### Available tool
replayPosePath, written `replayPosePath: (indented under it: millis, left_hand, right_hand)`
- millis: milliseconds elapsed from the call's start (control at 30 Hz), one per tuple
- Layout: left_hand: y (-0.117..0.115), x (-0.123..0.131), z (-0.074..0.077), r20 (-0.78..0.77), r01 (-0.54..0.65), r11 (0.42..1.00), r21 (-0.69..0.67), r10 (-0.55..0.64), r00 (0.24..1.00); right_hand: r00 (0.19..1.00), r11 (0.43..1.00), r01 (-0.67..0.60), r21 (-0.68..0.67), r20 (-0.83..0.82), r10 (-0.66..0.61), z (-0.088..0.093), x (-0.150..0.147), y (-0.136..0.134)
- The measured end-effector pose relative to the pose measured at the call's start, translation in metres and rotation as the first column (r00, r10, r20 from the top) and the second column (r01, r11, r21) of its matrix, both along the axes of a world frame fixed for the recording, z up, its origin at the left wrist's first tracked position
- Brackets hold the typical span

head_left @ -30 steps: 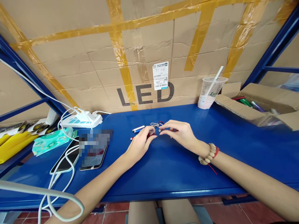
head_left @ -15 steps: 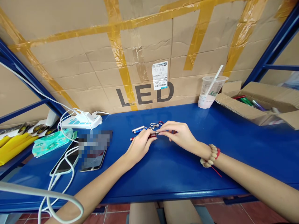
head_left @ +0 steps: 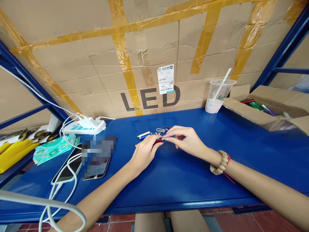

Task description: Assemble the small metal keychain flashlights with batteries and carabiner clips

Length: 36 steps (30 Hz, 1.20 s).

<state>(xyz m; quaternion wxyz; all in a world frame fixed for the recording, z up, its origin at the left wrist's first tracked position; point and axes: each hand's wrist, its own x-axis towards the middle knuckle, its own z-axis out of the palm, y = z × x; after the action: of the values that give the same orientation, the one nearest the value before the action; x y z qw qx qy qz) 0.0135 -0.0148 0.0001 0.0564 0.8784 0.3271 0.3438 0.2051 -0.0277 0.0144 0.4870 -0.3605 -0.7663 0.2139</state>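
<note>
My left hand (head_left: 145, 153) lies on the blue tabletop (head_left: 173, 170) with its fingers closed round a small red tube-shaped piece (head_left: 158, 140). My right hand (head_left: 187, 140) meets it from the right, thumb and forefinger pinched on a tiny silver part at the red piece's end. Just behind the hands lie a silver-and-blue small tube (head_left: 144, 135) and a metal clip with several tiny round silver parts (head_left: 160, 130). A bead bracelet (head_left: 220, 162) is on my right wrist.
Two phones (head_left: 95, 162) with white cables lie at the left, beside a wipes pack (head_left: 54, 149) and a white power strip (head_left: 83, 125). A plastic cup with straw (head_left: 217, 96) and an open cardboard box (head_left: 267, 109) of pens stand at the back right. A taped cardboard wall stands behind.
Both hands have stayed together at the red piece; the right hand's pinch has shifted slightly toward its end. The view has drifted a little.
</note>
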Motion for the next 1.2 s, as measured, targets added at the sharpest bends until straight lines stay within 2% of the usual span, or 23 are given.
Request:
replayPosePath:
  millis: [167, 267, 433, 600, 867, 1067, 1200]
  left_hand:
    - [0.0, 0.0, 0.0, -0.008, 0.038, 0.999, 0.033, -0.038, 0.999]
    - [0.0, 0.0, 0.0, -0.007, 0.047, 0.998, 0.037, -0.047, 0.999]
    - [-0.001, 0.0, 0.0, -0.044, 0.057, 0.996, -0.067, -0.06, 0.997]
    - [-0.003, -0.001, 0.001, -0.088, 0.138, 0.986, -0.098, -0.146, 0.985]
    - [0.0, -0.006, -0.001, -0.129, 0.203, 0.979, -0.003, -0.201, 0.971]
    - [0.002, -0.007, 0.003, -0.12, 0.178, 0.984, 0.031, -0.173, 0.978]
    - [0.003, -0.007, 0.002, -0.122, 0.189, 0.981, 0.049, -0.182, 0.976]
  right_hand:
    - [0.999, 0.999, -0.043, -0.032, -0.017, 0.042, 0.0, 0.001, 0.001]
    - [0.998, 0.993, -0.059, -0.101, -0.015, 0.058, 0.0, 0.001, 0.002]
    - [0.998, 0.963, 0.008, -0.268, 0.058, 0.008, -0.001, 0.003, 0.005]
    - [0.989, 0.939, 0.046, -0.341, 0.149, 0.005, -0.006, 0.006, 0.01]
    - [0.989, 0.936, 0.025, -0.35, 0.147, 0.029, -0.009, 0.007, 0.011]
    - [0.994, 0.947, 0.028, -0.319, 0.112, 0.008, -0.008, 0.006, 0.008]
    - [0.988, 0.95, 0.071, -0.305, 0.152, -0.025, -0.009, 0.005, 0.009]
